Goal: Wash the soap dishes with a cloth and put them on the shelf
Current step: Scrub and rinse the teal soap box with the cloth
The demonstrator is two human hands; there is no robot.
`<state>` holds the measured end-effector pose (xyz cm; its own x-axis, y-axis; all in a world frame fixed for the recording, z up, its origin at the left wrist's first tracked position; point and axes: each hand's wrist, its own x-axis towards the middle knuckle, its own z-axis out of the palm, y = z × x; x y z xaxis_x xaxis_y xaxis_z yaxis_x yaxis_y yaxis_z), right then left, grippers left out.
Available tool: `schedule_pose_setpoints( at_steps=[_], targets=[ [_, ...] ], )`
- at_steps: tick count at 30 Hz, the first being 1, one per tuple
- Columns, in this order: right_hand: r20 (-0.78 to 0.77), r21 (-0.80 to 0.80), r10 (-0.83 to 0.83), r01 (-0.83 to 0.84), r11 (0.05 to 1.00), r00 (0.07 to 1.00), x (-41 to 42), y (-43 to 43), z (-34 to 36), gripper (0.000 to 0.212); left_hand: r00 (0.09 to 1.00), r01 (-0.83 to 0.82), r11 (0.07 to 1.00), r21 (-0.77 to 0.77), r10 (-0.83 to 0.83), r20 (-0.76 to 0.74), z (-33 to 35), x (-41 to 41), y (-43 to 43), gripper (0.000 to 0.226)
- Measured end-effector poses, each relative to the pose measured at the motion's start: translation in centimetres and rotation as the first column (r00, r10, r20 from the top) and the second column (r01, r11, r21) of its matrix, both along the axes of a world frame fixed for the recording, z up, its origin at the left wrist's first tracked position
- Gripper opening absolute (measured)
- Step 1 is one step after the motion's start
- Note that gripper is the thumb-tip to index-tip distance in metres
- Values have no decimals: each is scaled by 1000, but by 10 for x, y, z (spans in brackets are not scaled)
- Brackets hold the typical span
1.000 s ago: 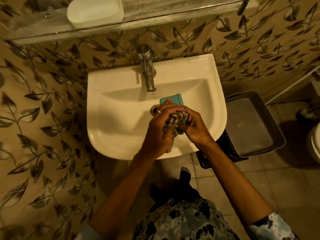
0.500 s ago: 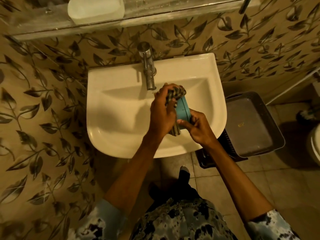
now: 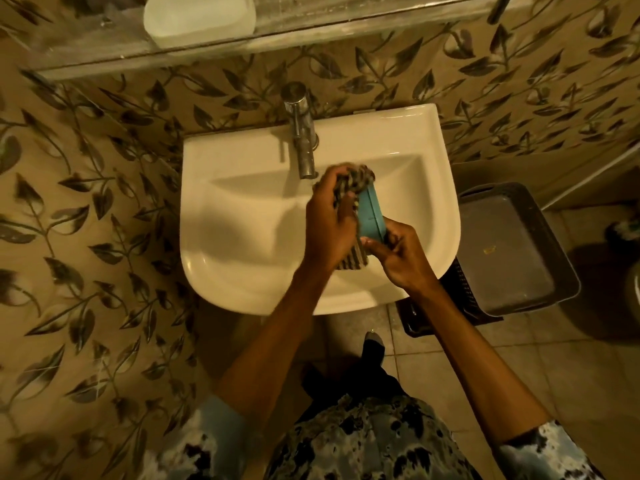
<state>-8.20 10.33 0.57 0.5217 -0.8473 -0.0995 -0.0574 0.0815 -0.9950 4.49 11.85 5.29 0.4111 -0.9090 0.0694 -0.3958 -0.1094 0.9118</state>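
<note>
A teal soap dish (image 3: 370, 216) is held on edge over the white sink (image 3: 242, 237), just below the tap. My right hand (image 3: 401, 258) grips its near end. My left hand (image 3: 329, 223) presses a dark checked cloth (image 3: 353, 181) against the dish's left face and over its far end; a cloth tail hangs under the hands. A white soap dish (image 3: 199, 19) lies on the shelf (image 3: 311, 32) above the sink, at the upper left.
A chrome tap (image 3: 301, 133) stands at the back of the sink, close to the cloth. A grey tray (image 3: 512, 251) on a dark crate sits on the floor right of the sink. Leaf-patterned tiles cover the wall.
The dish has been turned from flat to standing on edge. My left hand slid the cloth up from the near side to the far end of the dish, close to the tap.
</note>
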Motion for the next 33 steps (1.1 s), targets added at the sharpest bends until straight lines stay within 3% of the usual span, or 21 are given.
schedule_pose_setpoints(
  at_steps=[5, 9, 13, 15, 18, 22, 26, 30, 33],
  targets=[
    [41, -10, -75, 75, 997, 996, 0, 4, 6, 20, 998, 40, 994, -98, -44, -34, -7, -38, 46, 54],
    [16, 54, -9, 8, 999, 1000, -4, 12, 1, 17, 994, -102, 992, 73, 104, -23, -2, -7, 7, 42],
    [149, 144, -77, 55, 988, 986, -11, 16, 5, 23, 936, -109, 967, 229, 177, -303, 10, 40, -32, 37],
    [287, 267, -218, 141, 953, 933, -13, 13, 11, 25, 874, -148, 974, 174, 211, -438, 14, 51, -28, 37],
    [384, 511, -406, 175, 842, 829, -14, 5, 19, 49, 837, -184, 980, 72, 195, -511, 18, 54, -13, 36],
    [361, 692, -476, 112, 713, 802, -14, -3, 19, 75, 930, -123, 992, -37, 102, -353, 24, 48, 2, 35],
    [395, 733, -454, 24, 680, 799, -12, -3, 15, 68, 973, 138, 973, -188, -168, -158, 38, 31, -6, 35],
    [404, 725, -438, 11, 689, 803, -10, -5, 16, 57, 910, 415, 907, -68, -413, 43, 42, 8, -17, 36],
    [428, 740, -455, -13, 673, 781, -9, -6, 19, 58, 900, 429, 901, -66, -420, 115, 35, 2, -5, 42]
  ],
)
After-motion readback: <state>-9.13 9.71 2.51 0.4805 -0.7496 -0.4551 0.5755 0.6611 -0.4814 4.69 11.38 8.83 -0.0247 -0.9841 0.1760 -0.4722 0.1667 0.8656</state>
